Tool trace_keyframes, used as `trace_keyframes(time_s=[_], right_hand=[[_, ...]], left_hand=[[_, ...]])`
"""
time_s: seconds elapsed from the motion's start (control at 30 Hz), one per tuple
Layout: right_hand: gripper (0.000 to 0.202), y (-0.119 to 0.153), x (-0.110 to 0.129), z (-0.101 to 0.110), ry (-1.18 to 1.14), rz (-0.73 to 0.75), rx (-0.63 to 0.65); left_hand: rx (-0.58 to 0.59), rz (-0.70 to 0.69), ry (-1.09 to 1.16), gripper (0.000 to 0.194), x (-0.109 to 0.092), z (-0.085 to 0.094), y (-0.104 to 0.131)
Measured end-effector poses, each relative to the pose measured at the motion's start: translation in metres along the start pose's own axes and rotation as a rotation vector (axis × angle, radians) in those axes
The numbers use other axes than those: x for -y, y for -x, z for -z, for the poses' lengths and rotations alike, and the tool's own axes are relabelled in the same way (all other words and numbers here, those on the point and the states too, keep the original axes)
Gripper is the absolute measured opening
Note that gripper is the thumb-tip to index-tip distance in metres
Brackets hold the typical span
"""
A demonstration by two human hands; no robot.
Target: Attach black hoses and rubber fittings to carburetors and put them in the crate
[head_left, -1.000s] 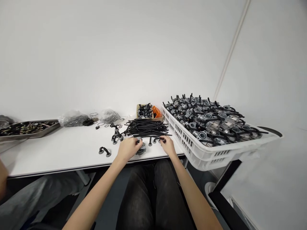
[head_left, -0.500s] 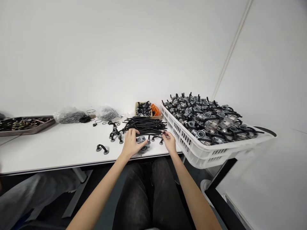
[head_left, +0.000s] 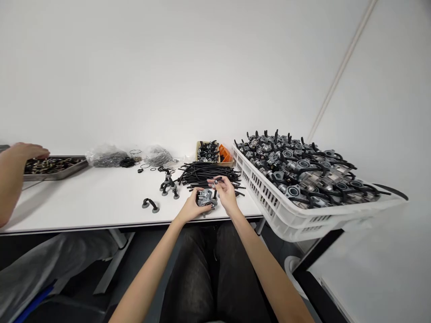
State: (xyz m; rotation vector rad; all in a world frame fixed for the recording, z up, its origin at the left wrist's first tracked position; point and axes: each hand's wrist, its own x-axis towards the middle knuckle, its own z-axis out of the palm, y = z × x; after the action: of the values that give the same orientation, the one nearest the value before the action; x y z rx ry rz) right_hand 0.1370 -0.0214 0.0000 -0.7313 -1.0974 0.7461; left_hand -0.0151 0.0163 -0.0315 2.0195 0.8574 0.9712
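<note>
My left hand [head_left: 192, 207] grips a grey metal part [head_left: 206, 197] at the table's front edge, thumb and fingers on its left side. My right hand [head_left: 226, 193] is closed on a small dark piece, likely a short black hose [head_left: 218, 180], just above the metal part's right side. Behind my hands lies a pile of long black hoses [head_left: 205, 172]. Left of them, several short black hoses with grey ends [head_left: 168, 185] stand in a cluster, and a bent one [head_left: 150, 205] lies nearer the front edge.
A white crate [head_left: 286, 215] full of assembled parts is on the right. Behind the hoses are a small bin of fittings [head_left: 208, 151] and an orange container [head_left: 225, 153]. Plastic bags [head_left: 109, 157], rings and a metal tray [head_left: 77, 168] lie left. Another person's hand [head_left: 28, 151] reaches over the tray.
My right hand has moved from beside the hoses to above the metal part, bringing a small dark piece. Another person's arm has appeared at the left. The view has shifted slightly.
</note>
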Motion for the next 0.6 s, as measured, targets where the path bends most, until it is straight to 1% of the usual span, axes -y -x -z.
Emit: trace_keyframes(time_s=[0.1,0.2,0.43,0.6], right_hand=[[0.022,-0.005,-0.007,-0.005,-0.056,-0.052,0.019],[0.023,-0.006,-0.016,-0.005,-0.108,-0.084,-0.004],[0.026,-0.004,-0.035,0.007,-0.240,-0.136,-0.120],[0.028,0.002,-0.044,0.016,-0.308,-0.160,-0.195]], left_hand=[[-0.024,0.016,-0.014,0.057,0.000,-0.003,-0.003],[-0.060,0.022,-0.037,0.056,-0.002,-0.007,-0.006],[-0.096,0.019,-0.119,0.051,-0.010,-0.013,-0.014],[-0.122,0.010,-0.141,0.045,-0.011,-0.015,-0.018]])
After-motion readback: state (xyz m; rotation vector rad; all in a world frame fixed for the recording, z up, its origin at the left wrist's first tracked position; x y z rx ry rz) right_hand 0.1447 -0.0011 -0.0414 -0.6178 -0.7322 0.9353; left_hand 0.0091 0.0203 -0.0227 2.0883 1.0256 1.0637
